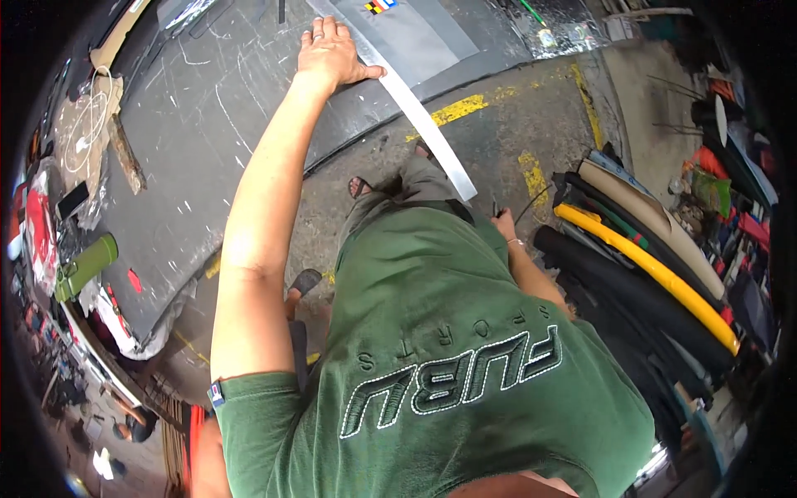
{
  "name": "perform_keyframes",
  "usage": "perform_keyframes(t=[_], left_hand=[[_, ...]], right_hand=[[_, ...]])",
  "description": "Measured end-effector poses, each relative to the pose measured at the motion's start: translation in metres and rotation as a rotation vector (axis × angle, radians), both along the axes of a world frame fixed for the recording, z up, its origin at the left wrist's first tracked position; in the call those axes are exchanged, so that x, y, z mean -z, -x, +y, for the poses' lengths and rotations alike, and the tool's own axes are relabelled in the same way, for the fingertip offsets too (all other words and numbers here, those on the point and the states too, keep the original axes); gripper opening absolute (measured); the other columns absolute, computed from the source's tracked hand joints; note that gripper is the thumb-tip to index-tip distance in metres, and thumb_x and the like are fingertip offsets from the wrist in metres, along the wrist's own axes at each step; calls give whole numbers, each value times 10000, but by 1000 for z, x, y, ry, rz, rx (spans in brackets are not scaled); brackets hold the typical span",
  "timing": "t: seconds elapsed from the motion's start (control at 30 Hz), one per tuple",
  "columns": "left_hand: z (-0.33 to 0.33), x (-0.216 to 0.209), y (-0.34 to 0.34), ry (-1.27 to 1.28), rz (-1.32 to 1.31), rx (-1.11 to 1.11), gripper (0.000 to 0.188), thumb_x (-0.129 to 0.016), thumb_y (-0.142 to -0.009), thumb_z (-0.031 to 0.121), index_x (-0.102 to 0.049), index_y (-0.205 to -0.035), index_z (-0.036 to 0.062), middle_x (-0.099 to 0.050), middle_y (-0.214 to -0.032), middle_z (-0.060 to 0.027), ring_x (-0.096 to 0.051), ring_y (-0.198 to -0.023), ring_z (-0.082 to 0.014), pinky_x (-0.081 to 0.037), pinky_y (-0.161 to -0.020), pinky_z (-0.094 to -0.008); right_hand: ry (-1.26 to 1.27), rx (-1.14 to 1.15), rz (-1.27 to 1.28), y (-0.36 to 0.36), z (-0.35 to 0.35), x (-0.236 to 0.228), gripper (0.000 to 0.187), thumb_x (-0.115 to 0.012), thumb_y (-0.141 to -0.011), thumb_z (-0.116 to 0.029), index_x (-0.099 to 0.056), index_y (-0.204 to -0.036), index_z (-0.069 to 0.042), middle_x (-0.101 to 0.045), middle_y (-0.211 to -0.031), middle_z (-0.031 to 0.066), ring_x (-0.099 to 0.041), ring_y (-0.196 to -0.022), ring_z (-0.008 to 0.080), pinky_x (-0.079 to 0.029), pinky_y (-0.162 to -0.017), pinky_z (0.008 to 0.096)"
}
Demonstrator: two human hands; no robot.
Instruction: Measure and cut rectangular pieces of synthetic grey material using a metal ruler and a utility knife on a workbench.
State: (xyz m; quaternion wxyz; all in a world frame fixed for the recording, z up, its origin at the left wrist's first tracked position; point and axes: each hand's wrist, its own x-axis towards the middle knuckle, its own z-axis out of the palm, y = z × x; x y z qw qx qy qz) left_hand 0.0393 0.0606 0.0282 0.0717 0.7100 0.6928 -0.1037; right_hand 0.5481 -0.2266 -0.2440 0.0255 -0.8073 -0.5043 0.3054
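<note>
My left hand [330, 58] lies flat on the dark work table, fingers stretched forward and the thumb out to the side, touching a long pale metal straightedge [427, 129]. The straightedge runs past the table's near edge towards my body. Beside it on the table is a grey sheet [427, 50] with a small coloured flag-like patch [380, 6]. Low by my right side, my right hand [505, 225] is closed around a thin dark thing, too small to make out. My body partly hides that arm.
The scratched dark table [183, 108] fills the upper left, with a phone [73, 200], a green roll [87, 266] and a white cord [94, 108] at its left side. Rolls of material, one yellow [652, 274], lie on my right. Yellow lines [457, 108] mark the floor.
</note>
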Motion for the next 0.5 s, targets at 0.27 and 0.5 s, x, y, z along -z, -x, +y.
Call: perform_keyframes(t=[0.27, 0.5], left_hand=[[17, -2, -6, 64, 41, 12, 1329, -707, -647, 878, -417, -1495, -103, -338, -1611, -275, -231, -1554, -377, -267, -1225, -549], [17, -16, -9, 150, 67, -45, 1325, -759, -623, 844, -409, -1505, -80, -339, -1620, -246, -242, -1549, -368, -271, -1223, -564]], right_hand=[[245, 130, 426, 12, -25, -38, 289, -741, -878, -237, -700, -1056, -13, -744, -978, 170, -705, -928, 270, -532, -855, 391], [298, -29, 324, 2, 30, -45, 269, -755, -872, -225, -701, -1045, -25, -733, -916, 107, -688, -854, 229, -530, -780, 372]])
